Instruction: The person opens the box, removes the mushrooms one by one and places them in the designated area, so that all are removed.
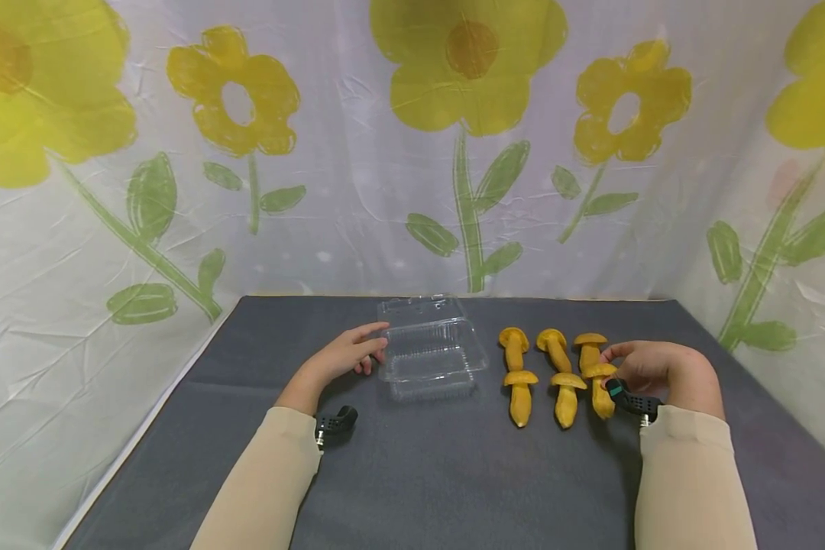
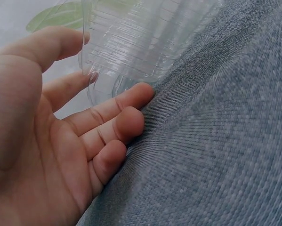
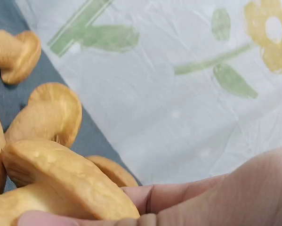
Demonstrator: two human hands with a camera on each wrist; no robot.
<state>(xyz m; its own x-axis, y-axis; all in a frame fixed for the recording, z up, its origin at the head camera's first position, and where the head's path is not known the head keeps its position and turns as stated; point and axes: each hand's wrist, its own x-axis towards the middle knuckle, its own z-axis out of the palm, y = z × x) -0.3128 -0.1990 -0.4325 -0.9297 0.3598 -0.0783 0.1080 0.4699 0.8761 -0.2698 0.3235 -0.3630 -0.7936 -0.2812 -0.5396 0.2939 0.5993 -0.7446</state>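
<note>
A clear plastic clamshell container point(image 1: 429, 353) lies with its lid raised at the table's middle. At its left side is my left hand point(image 1: 342, 355); in the left wrist view the thumb and index fingertips touch the container's rim point(image 2: 86, 56), while the other fingers bend loosely below. My right hand point(image 1: 663, 368) pinches the front-right yellow mushroom point(image 1: 601, 397) by its cap, thumb on the near side in the right wrist view. Behind it stands another mushroom point(image 1: 589, 347), partly hidden. Whether the held mushroom touches the table is unclear.
Several more yellow mushrooms lie in two rows left of my right hand, including a front-left mushroom point(image 1: 520, 401) and a back-left mushroom point(image 1: 514, 347). A dark grey cloth point(image 1: 454, 473) covers the table. A flower-painted curtain point(image 1: 344, 191) encloses its back and sides.
</note>
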